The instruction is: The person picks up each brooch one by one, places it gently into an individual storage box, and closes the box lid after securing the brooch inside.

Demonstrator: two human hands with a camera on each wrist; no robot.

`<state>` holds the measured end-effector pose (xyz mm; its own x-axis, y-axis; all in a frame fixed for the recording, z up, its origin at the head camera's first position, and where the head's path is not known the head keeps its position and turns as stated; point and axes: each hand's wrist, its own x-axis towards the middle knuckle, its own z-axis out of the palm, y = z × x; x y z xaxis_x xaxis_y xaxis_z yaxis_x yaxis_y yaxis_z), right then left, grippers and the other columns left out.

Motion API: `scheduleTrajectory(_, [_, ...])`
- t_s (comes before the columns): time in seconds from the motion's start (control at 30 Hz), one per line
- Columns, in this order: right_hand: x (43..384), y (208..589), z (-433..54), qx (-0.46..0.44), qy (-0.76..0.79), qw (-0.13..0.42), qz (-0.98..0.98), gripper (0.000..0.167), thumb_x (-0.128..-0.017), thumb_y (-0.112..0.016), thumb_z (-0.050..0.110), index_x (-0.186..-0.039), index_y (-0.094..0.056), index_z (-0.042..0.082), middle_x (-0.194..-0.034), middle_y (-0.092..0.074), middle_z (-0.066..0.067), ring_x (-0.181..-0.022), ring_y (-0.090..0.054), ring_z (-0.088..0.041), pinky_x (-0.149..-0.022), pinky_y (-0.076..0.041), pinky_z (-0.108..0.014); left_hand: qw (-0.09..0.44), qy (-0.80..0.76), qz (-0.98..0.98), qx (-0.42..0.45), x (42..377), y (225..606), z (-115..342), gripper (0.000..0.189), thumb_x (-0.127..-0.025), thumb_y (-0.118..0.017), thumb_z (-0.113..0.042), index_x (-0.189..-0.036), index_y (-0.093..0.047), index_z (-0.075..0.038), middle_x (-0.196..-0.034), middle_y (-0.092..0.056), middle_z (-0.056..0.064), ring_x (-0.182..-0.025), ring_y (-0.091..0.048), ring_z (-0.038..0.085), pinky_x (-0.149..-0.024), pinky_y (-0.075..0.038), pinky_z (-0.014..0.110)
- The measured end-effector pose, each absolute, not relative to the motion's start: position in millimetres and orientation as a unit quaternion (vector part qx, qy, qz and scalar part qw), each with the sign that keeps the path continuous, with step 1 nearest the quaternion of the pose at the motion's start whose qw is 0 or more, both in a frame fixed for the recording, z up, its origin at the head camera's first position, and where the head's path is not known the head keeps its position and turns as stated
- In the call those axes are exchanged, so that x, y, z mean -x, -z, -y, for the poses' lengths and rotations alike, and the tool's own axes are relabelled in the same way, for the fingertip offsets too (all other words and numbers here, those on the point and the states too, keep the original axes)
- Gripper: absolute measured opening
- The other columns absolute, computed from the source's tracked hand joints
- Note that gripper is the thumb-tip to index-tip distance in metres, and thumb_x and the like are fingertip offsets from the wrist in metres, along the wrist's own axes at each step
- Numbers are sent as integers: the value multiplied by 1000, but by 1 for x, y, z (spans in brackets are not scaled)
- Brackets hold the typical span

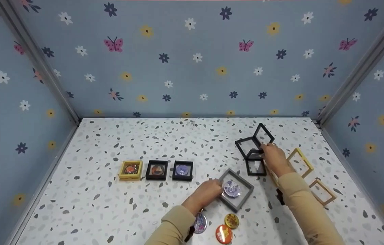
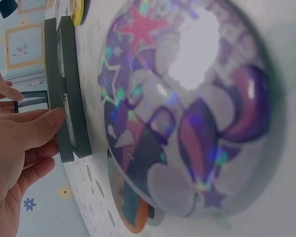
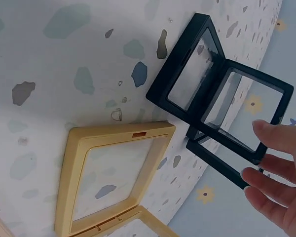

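Observation:
My left hand point(image 1: 205, 193) pinches the left edge of a grey display frame point(image 1: 245, 200) between thumb and fingers; a round purple badge point(image 1: 232, 189) sits behind its clear film. In the left wrist view this frame point(image 2: 79, 118) appears edge-on. To the right, my right hand point(image 1: 275, 159) holds the raised lid of a small black display frame point(image 1: 256, 174), hinged open on the table. The right wrist view shows the thumb and fingers on the edge of that black lid point(image 3: 259, 75). A second open black frame point(image 1: 240, 149) stands just behind.
Closed yellow point(image 1: 121, 170), black point(image 1: 148, 170) and black point(image 1: 174, 170) frames with badges line up at left. Purple point(image 1: 200, 223), yellow point(image 1: 231, 221) and orange point(image 1: 224, 234) badges lie in front. Open yellow point(image 1: 305, 159) and tan point(image 1: 328, 188) frames flank my right arm. Patterned walls enclose the table.

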<state>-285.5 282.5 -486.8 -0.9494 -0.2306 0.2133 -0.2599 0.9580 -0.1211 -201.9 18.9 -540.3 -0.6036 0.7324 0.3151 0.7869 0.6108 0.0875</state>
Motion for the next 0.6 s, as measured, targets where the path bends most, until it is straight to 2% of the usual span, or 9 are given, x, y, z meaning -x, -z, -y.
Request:
scheduleTrajectory(0.1, [286,488,-284,-123,-85,93,984,10,-78,-62,0,-88,-62,-2,-77,-57,-16,-70,-57,-33,-61,-47,-45,119,100,895,418,203,540,-16,13,-78,-53,-4,-69,-59,-11,-71,-55,-1,-60,-50,12,-52,-39,20])
scheduleTrajectory(0.27, [287,489,-286,-115,-115,68,984,7,-81,-56,-3,-83,-62,0,-75,-58,-13,-71,-57,-29,-63,-47,-44,-30,303,910,282,205,539,-13,19,-83,-42,-13,-67,-52,-13,-66,-50,-3,-57,-44,12,-51,-37,22])
scheduleTrajectory(0.37, [286,490,-286,-109,-126,55,985,8,-82,-55,-2,-83,-63,1,-77,-57,-12,-73,-57,-29,-65,-46,-44,-55,355,902,241,207,540,-11,18,-81,-40,-16,-67,-51,-15,-68,-49,-4,-58,-43,12,-52,-38,23])
scheduleTrajectory(0.43, [286,490,-286,-107,-128,50,985,9,-83,-55,-1,-84,-64,1,-77,-57,-12,-73,-57,-28,-65,-46,-43,-13,293,910,291,208,541,-8,16,-81,-43,-11,-69,-54,-12,-71,-52,-2,-60,-46,13,-54,-40,23])
scheduleTrajectory(0.6, [284,492,-287,-104,-136,45,984,11,-85,-55,1,-89,-65,0,-81,-58,-13,-74,-57,-27,-64,-47,-40,145,69,907,390,208,546,-3,9,-75,-58,-1,-73,-63,-7,-74,-57,2,-63,-54,15,-54,-44,22])
